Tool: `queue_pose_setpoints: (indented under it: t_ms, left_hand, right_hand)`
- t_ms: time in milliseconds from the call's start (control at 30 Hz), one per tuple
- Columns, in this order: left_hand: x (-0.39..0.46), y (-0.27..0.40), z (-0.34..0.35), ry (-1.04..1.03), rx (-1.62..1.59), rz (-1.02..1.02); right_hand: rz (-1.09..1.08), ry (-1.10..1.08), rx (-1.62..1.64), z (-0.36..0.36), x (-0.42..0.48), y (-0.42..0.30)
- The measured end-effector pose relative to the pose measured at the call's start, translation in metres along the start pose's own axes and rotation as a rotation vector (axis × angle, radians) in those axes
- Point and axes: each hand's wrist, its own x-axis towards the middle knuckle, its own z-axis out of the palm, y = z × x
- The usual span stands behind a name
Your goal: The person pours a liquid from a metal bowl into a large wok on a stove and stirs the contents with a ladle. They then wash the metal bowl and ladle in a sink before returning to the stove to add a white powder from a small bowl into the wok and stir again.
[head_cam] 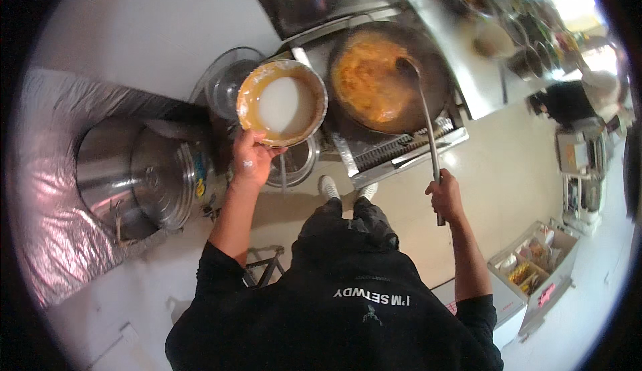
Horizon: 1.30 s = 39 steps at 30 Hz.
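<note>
My left hand (253, 157) grips the near rim of a yellow bowl (252, 102), thumb inside the wall. White, milky liquid (285, 104) lies in it, and pale smears mark its rim. Held up left of the stove, the bowl is apart from the wok. Around the handle of a long metal ladle (429, 130) my right hand (445, 196) is closed. The ladle's dark head (405, 66) rests at the right side of the orange-red food in a large dark wok (434, 92). Broth or sauce surrounds the food; steam blurs its detail.
A glass-like lid or bowl (220, 82) and a metal pot (306, 163) stand left of the stove (361, 157). Further left is a large steel pot (108, 170) beside foil-covered surfacing. At right are a steel counter (451, 45), a divided box (567, 243) and another person (567, 101).
</note>
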Motion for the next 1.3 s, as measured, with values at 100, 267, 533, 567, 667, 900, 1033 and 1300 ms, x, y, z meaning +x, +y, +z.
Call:
queue_pose_setpoints:
  t_ms: [100,267,533,567,667,900,1033,1300]
  left_hand:
    - [0.024,-0.013,0.017,-0.016,0.049,-0.030]
    - [0.059,-0.036,0.066,-0.085,0.164,-0.052]
    - [0.113,-0.072,0.133,-0.128,0.387,-0.063]
    - [0.119,-0.076,0.139,-0.133,0.421,-0.062]
    - [0.133,-0.085,0.157,-0.091,0.504,-0.035]
    - [0.157,-0.090,0.186,-0.073,0.675,0.047]
    - [0.168,-0.087,0.192,-0.082,0.707,0.044]
    - [0.166,-0.080,0.212,-0.061,0.715,0.082]
  right_hand:
    - [-0.442,0.278,-0.323,-0.004,0.005,0.045]
    - [-0.077,0.025,0.181,-0.027,-0.015,0.028]
    - [0.048,-0.338,0.769,-0.042,-0.029,0.017]
    - [0.061,-0.366,0.783,-0.042,-0.027,0.018]
    - [0.109,-0.426,0.813,-0.046,-0.026,0.019]
    - [0.125,-0.523,0.878,-0.054,-0.015,0.019]
    - [0.146,-0.521,0.906,-0.057,-0.010,0.012]
    - [0.166,-0.565,0.997,-0.062,0.003,0.004]
